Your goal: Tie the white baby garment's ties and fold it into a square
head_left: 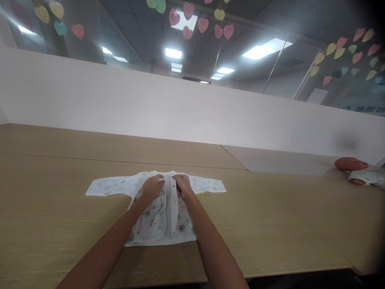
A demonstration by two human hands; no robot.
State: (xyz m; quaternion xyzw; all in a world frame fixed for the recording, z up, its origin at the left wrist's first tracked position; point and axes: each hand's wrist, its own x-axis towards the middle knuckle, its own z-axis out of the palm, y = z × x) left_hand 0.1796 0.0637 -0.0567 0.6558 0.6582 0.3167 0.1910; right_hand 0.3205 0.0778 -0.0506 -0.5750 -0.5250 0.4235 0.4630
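A small white baby shirt (155, 226) with printed animal figures lies spread out on the wooden table, its sleeves stretched to both sides. The front is parted down the middle, and snap buttons show along one edge. My left hand (152, 187) grips the left front edge near the collar, fingers curled in. With fingers pinched, my right hand (182, 184) holds the right front edge close to the neckline. The fabric under both palms is hidden.
A doll (351, 164) in white clothes lies at the far right of the table (270, 216). Behind it runs a white wall (150, 108) with glass above, dotted with paper hearts. The table's front edge shows at lower right.
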